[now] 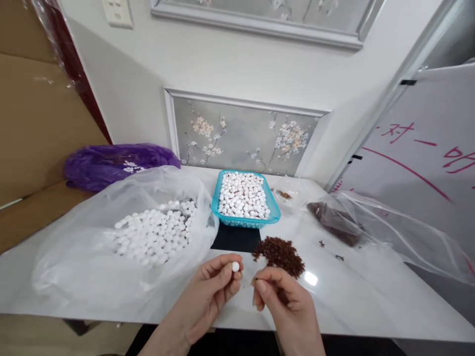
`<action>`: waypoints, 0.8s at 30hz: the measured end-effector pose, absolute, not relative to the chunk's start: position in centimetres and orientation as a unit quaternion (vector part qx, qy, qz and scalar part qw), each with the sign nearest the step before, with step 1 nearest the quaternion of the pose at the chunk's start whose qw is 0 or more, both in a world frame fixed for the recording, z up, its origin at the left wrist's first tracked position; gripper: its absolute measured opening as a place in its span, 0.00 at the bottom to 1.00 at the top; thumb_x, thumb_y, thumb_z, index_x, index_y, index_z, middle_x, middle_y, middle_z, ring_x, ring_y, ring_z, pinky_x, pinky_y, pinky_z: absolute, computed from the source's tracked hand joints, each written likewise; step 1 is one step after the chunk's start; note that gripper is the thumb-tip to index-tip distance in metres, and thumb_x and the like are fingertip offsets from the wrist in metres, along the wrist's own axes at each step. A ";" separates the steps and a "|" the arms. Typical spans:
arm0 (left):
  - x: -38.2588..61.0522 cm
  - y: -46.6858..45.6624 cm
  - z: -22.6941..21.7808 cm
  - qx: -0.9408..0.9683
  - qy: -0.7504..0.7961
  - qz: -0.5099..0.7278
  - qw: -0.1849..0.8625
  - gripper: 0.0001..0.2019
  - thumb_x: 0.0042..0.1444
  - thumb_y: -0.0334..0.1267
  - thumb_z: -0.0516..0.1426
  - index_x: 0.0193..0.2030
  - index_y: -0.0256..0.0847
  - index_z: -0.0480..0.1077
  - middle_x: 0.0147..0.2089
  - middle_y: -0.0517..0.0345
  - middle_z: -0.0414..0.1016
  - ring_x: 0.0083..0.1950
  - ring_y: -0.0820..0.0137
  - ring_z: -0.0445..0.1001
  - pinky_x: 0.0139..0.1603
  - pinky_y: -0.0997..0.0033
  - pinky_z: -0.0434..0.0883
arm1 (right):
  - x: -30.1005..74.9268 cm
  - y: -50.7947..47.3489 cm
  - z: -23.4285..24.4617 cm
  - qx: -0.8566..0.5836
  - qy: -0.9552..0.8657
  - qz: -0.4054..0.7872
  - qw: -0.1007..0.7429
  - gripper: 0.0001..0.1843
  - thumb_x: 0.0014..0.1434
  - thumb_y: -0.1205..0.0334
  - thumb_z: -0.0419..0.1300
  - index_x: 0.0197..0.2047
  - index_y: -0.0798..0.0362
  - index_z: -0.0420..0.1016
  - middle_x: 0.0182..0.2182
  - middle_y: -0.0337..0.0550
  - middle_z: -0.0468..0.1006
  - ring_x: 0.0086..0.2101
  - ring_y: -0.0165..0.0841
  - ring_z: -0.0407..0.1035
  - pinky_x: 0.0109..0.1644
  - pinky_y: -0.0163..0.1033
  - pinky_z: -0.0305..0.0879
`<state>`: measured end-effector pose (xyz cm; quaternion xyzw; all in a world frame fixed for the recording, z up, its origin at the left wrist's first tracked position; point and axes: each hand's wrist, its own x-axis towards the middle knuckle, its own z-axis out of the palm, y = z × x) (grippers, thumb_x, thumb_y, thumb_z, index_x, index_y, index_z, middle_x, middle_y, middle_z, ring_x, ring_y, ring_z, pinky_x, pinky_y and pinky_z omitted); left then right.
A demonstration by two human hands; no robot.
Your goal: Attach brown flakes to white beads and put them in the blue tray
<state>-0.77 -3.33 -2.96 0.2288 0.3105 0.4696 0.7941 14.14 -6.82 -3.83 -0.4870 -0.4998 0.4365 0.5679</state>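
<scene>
Between the thumb and fingers of my left hand (213, 284) is a small white ball (235, 267), held just above the table's front part. My right hand (284, 296) is closed in a pinch close to it, on a tiny dark piece that barely shows at the fingertips. The two hands are a short gap apart. Beyond my right hand lies a loose pile of small reddish-brown pieces (280, 254). Many white balls fill a blue plastic basket (272, 210) behind the hands. More white balls lie in an open clear plastic bag (89, 237) on the left.
A black flat square (233, 238) lies before the basket. At the right is a clear bag with brown contents (336, 222), near a few stray brown pieces (339, 257). A purple bag (96, 165) and a cardboard box (44, 113) stand left. The wall closes off the table's back.
</scene>
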 end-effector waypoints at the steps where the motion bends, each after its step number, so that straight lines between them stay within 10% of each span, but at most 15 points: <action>1: -0.8 -3.3 -3.3 0.222 0.309 0.468 0.797 0.06 0.51 0.29 0.61 0.37 0.34 0.77 0.33 0.57 0.74 0.34 0.79 0.72 0.40 0.82 0.70 | 13.9 -6.8 -3.5 -0.483 -0.497 0.438 0.572 0.09 0.58 0.57 0.58 0.31 0.53 0.72 0.19 0.36 0.71 0.22 0.28 0.65 0.28 0.32 0.62; 24: -0.5 -3.7 -4.2 0.273 0.250 0.490 0.789 0.04 0.55 0.31 0.58 0.30 0.35 0.73 0.26 0.61 0.70 0.28 0.79 0.69 0.35 0.79 0.67 | 11.3 -6.4 -3.8 -0.434 -0.548 0.370 0.612 0.08 0.60 0.65 0.56 0.29 0.50 0.70 0.27 0.37 0.67 0.30 0.29 0.64 0.33 0.33 0.62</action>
